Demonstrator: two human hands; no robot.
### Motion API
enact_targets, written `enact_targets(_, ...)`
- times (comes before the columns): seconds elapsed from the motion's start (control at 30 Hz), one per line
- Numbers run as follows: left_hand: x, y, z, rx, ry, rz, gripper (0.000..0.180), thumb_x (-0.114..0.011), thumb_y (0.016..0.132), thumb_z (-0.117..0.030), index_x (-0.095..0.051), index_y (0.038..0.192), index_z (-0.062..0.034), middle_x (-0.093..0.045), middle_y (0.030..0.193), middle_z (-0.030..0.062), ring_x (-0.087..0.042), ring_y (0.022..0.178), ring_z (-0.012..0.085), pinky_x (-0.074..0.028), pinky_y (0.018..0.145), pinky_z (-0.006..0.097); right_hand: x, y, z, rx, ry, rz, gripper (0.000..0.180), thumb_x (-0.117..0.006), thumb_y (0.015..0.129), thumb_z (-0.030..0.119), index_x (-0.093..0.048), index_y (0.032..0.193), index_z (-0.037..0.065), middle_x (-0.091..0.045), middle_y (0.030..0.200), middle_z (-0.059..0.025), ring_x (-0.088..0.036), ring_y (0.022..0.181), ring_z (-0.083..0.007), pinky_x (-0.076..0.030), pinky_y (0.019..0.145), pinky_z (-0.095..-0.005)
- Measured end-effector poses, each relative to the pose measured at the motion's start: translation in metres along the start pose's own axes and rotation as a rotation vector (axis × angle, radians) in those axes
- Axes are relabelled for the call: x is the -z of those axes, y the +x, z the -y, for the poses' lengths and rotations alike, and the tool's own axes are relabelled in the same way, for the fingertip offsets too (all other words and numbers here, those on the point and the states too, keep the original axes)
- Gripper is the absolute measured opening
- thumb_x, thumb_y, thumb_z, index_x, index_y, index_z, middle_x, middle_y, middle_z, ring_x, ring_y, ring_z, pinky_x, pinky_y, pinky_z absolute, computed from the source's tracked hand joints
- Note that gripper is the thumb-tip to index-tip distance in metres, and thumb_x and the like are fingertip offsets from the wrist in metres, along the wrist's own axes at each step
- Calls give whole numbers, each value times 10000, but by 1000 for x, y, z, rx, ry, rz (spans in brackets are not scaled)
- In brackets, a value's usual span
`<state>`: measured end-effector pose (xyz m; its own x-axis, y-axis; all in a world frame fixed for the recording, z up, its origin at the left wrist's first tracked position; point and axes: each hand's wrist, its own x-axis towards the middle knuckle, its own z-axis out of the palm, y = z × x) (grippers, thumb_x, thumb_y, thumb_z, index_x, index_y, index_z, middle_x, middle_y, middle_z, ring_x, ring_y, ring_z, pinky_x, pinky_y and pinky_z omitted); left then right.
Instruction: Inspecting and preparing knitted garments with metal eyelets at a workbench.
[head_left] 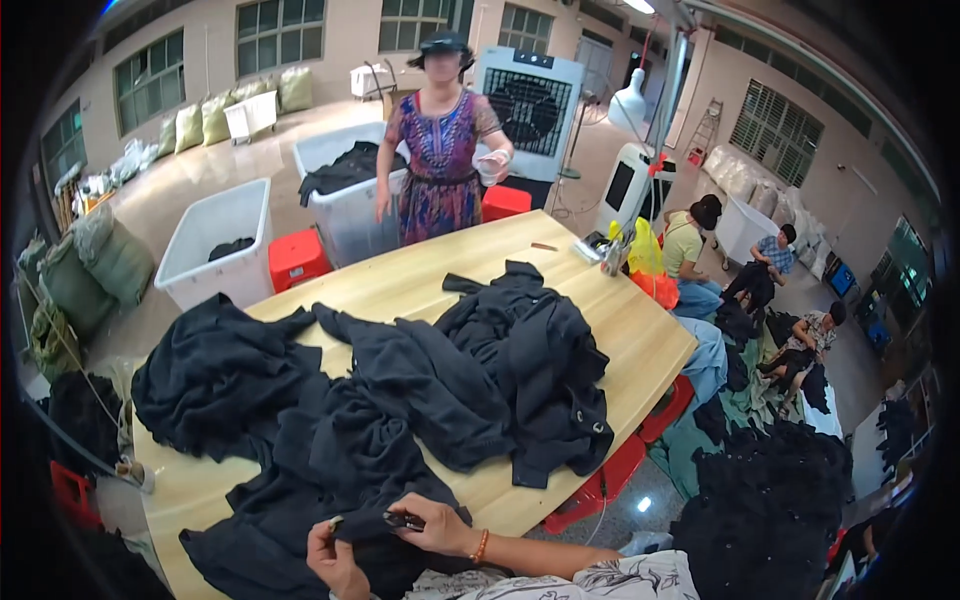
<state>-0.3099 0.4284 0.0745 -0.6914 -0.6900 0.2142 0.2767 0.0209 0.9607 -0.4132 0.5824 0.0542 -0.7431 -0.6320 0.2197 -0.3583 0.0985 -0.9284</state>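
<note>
Black cloth lies right under both hands, at the near edge of the wooden table. The left hand is closed and pinches a fold of that cloth up. The right hand is closed around a small dark tool; it may be little snips, but it is too small to tell. The tool's tip sits just beside the left thumb.

That closeness is the first worry. If the tool is sharp and slips, I think it could nick a finger, because the two hands almost touch. The cloth is bunched up too, so the tool could catch a layer hidden under the fold and leave a hole.

Just past the hands, more black clothes are heaped in a big tangle. They look the same colour as the piece in hand. A pull on this piece could drag the heap along, or push some off the table edge. Finished and unfinished pieces could easily get mixed.

Far across the table a person in a patterned dress stands by white bins. To the right, well away from the hands, other people sit low by another dark pile. They look too far off to bump the hands.
</note>
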Motion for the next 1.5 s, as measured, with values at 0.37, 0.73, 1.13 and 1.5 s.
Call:
enact_targets(0.37,9,19,-9,65,257,-107,149,-603,901,-12,-648,1040,14,-661,987,67,-606,869,154,-496,820,282,15,23,15,214,-79,-151,311,-723,744,10,-621,1036,45,-659,955,-85,-691,785,-235,-539,650,-278)
enact_targets(0.73,15,-24,12,825,-341,264,195,-599,971,-249,-655,984,-62,-669,873,7,-610,787,131,-493,684,255,11,14,38,393,-305,-29,355,-740,669,45,-625,1004,75,-607,881,-48,-652,682,-246,-516,583,-317)
enact_targets(1.13,-15,16,11,873,-562,303,93,-572,968,-197,-579,944,-107,-615,870,-1,-595,798,106,-498,706,274,30,13,49,591,-522,35,325,-699,617,60,-683,940,101,-624,844,-33,-596,597,-199,-470,505,-304)
enact_targets(1.5,-21,14,-7,836,-678,147,158,-557,979,-214,-615,1009,-71,-675,993,40,-628,897,133,-496,831,307,29,6,36,112,-29,-96,337,-789,737,11,-695,1059,42,-578,954,-60,-566,701,-107,-459,595,-211)
